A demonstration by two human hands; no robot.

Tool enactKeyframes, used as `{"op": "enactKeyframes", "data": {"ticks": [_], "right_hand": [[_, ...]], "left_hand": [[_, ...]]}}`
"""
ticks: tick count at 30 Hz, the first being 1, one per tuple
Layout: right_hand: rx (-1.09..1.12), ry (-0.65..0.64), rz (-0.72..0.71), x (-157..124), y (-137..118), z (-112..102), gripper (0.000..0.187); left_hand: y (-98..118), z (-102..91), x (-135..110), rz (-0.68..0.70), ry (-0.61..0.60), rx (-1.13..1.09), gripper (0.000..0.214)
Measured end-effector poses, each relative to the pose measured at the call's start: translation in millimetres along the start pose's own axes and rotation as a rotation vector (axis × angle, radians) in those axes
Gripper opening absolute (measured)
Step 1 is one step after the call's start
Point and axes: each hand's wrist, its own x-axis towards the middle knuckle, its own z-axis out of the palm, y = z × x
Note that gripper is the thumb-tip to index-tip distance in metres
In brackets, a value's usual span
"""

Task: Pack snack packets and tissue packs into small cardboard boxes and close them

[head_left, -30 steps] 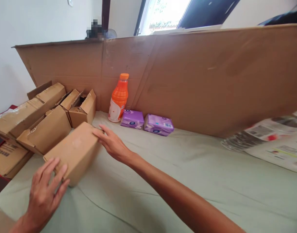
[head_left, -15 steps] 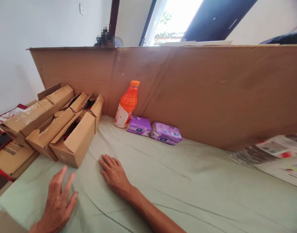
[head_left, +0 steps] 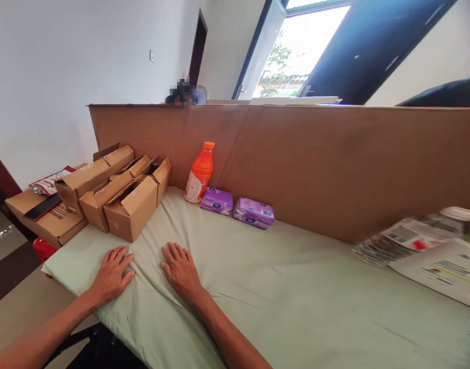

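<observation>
Both hands have come off the cardboard box (head_left: pixel 133 207) and now lie flat on the green cloth (head_left: pixel 296 297) that covers the counter, while the box sits pushed in beside the other boxes at the far left.

Along the far edge stands a long cardboard wall (head_left: pixel 334 164), upright, spanning almost the whole counter. At the left end a row of brown boxes (head_left: pixel 92 174) lies side by side, and further left a flat carton (head_left: pixel 46 220) carries a dark phone-like slab (head_left: pixel 42 207). A stack of newspapers (head_left: pixel 430 246) lies at the right edge, blurred.

The cardboard box is the nearest and rightmost of the row, touching its neighbour. Its long axis slants from near-left to far-right, towards the wall, with one short end facing the person and its top flaps not quite closed.

An orange bottle (head_left: pixel 199 171) stands upright against the wall, with two purple packs (head_left: pixel 217 201) (head_left: pixel 254 212) lying just to its right.

The left hand (head_left: pixel 111 274) rests palm down, fingers spread and released, just near of the box without touching it. The right hand (head_left: pixel 181 271) lies the same way beside it, holding nothing.
</observation>
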Motion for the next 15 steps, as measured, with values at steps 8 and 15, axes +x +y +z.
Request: {"op": "enactKeyframes", "data": {"ticks": [8,15], "right_hand": [[0.071,0.019,-0.057,-18.8,-4.4,-12.2,0.06],[0.129,0.051,-0.254,-87.8,-14.7,-25.1,0.066]], "left_hand": [[-9.1,-2.1,8.8,0.021,-0.009,0.022,0.045],[-11.8,-18.9,17.6,0.061,0.051,0.036,0.052]]}}
